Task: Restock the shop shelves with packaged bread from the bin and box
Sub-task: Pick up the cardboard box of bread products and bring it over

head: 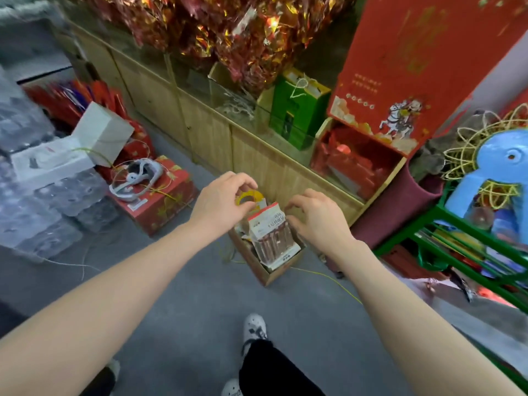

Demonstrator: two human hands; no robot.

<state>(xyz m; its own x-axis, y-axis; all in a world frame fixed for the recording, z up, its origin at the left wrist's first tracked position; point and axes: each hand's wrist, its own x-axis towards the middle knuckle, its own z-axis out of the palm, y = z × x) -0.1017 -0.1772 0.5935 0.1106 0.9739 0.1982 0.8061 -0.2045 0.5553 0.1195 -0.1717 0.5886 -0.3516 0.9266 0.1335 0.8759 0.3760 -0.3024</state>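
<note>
The floor (183, 281) is grey and bare-looking, and a small cardboard box (271, 274) stands open on it, just in front of a long wooden counter (205, 132) with a glass top.

Well to the left of the box lie stacks of clear plastic-wrapped packs (43, 218) with an open white box (103, 132) on top. Nearer the box, still on its left, sits a red carton (160, 212) with a white headset (134, 181) resting on it. Behind and above the box, on the counter, are red-and-gold foil wrappings (228, 24), a green bag (297, 110) and a tall red carton (405, 67). To the right of the box stands a green rack (468, 230) carrying a blue stool (497, 172). A thin yellow cord (328, 278) trails across the floor from the box's right side.

Both arms reach over the box. The left hand (223, 204) hovers above its far left corner with fingers curved around a yellow ring (251, 195) — whether it pinches the ring or only hangs over it (the ring is half hidden) cannot be told. A packet (271, 232) with a red-and-white header stands tilted inside the box, among others. The right hand (317, 221) is at the box's right edge, fingers loosely bent and parted — tips just beside the packet's upper right corner, not closed on it.
</note>
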